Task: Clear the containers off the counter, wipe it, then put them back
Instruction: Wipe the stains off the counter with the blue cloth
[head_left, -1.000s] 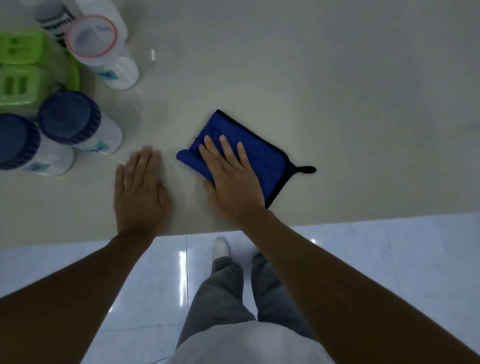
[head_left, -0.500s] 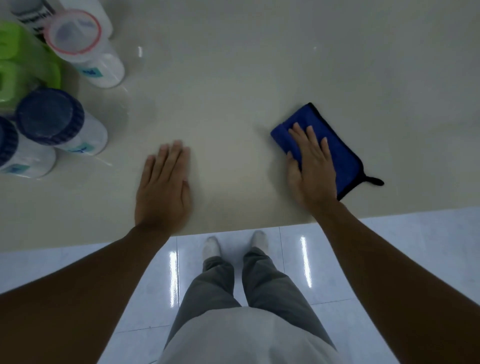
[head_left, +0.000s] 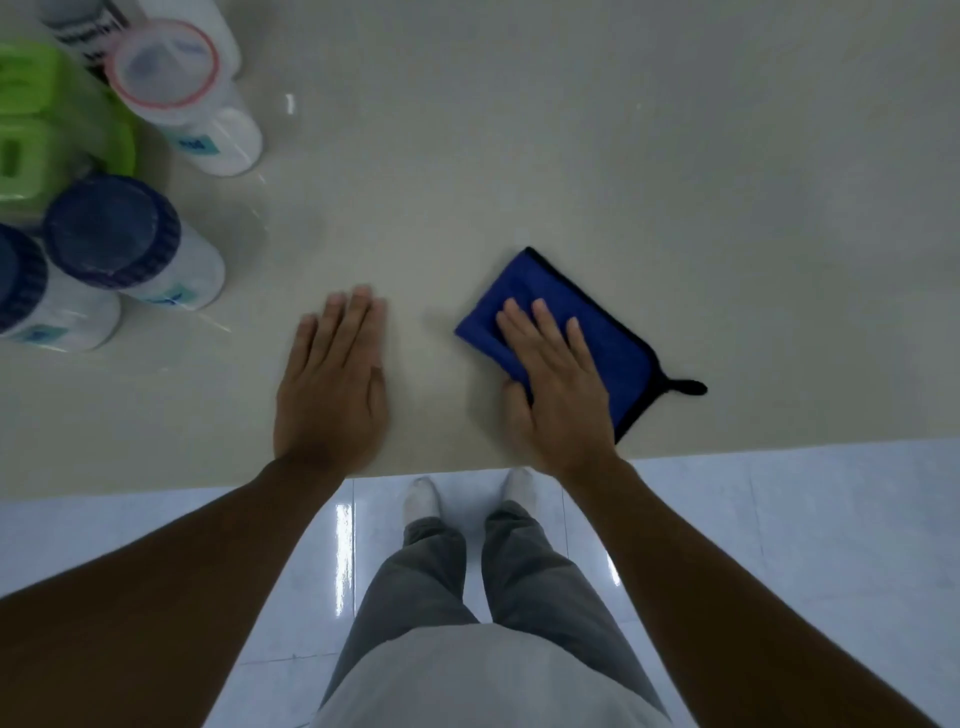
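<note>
A folded blue cloth (head_left: 615, 340) with black trim and a small hanging loop lies on the beige counter (head_left: 571, 156) near its front edge. My right hand (head_left: 558, 395) presses flat on the cloth's left half, thumb at its near edge. My left hand (head_left: 335, 384) rests flat on the bare counter to the left, holding nothing. The containers stand grouped at the far left: two white jars with dark blue lids (head_left: 111, 231) (head_left: 21, 280), a white jar with a red-rimmed clear lid (head_left: 163, 62) and green-lidded boxes (head_left: 47, 130).
A white bottle with a black label (head_left: 88, 26) stands behind the red-rimmed jar. The counter's front edge runs just under my wrists. Below it are a glossy tiled floor (head_left: 779, 519) and my legs.
My right hand slid the cloth to the right across the counter, then back a little to the left. My left hand has stayed flat in about the same spot.
</note>
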